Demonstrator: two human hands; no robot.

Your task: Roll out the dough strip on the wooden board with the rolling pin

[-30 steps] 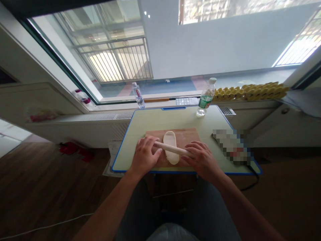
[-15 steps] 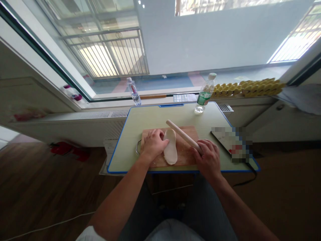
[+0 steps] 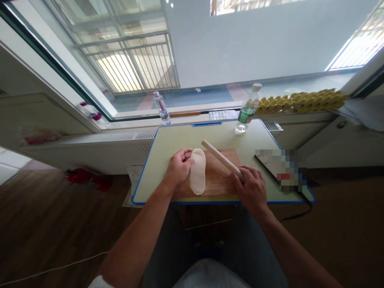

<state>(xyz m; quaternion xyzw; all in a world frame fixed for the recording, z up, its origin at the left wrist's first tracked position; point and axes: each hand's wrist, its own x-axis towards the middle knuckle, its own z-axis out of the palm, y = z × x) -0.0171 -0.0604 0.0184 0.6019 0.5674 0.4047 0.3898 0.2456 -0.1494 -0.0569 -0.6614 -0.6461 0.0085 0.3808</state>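
Note:
A long flattened piece of pale dough [image 3: 198, 176] lies lengthwise toward me on the left part of a wooden cutting board [image 3: 220, 180]. My left hand [image 3: 179, 165] grips the dough's left edge near its far end, thumb on top and fingers curled at the side. In my right hand [image 3: 252, 186] is a wooden rolling pin [image 3: 223, 161], held by its near end. The pin slants up and to the left above the board, apart from the dough. Part of the board's left side is hidden by my left hand and forearm.
The board rests on a small pale green table [image 3: 174, 138] with a blue rim. A green-labelled plastic bottle [image 3: 246, 114] stands at its far right, and a partly blurred flat item [image 3: 271, 168] lies on the right. Another bottle [image 3: 162, 108] stands by the window.
My left hand has moved left, and the dough has shifted left with it across the board. The rolling pin remains in my right hand at nearly the same slant.

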